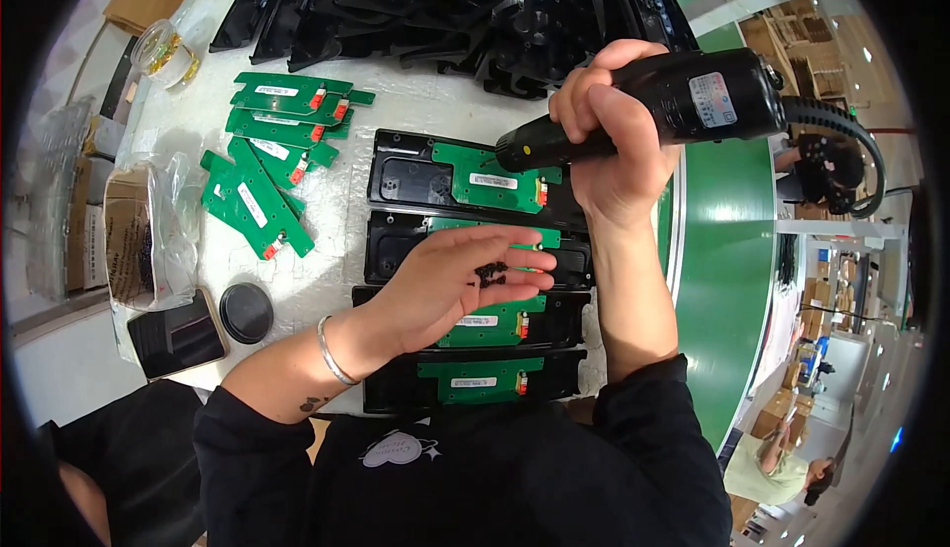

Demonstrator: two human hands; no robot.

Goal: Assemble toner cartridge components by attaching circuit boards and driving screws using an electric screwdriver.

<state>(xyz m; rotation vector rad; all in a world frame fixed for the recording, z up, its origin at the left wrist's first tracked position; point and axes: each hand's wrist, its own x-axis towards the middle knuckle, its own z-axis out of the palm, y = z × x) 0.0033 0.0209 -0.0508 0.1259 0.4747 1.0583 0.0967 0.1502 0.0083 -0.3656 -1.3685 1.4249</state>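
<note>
My right hand [618, 131] is wrapped round a black electric screwdriver [683, 101], its nose tilted down to the left over the farthest black plastic housing [401, 176]. A green circuit board [475, 191] with a white label lies in that housing, and the tool's tip meets it near its upper edge. My left hand [426, 285] is held palm up above the middle housings, fingers stretched out and slightly cupped, carrying a small heap of black screws [490, 273]. Below it, the nearest housing [391, 384] also holds a green board [445, 384]. My left hand partly hides the boards between.
Several loose green boards [252, 200] lie at the left. Beyond them stands a clear jar [165, 55]. A plastic-lined box [139, 240], a phone [178, 334] and a round black lid [246, 312] sit nearer. Black housings [426, 2] are piled at the back. The tool's cable [861, 131] loops right.
</note>
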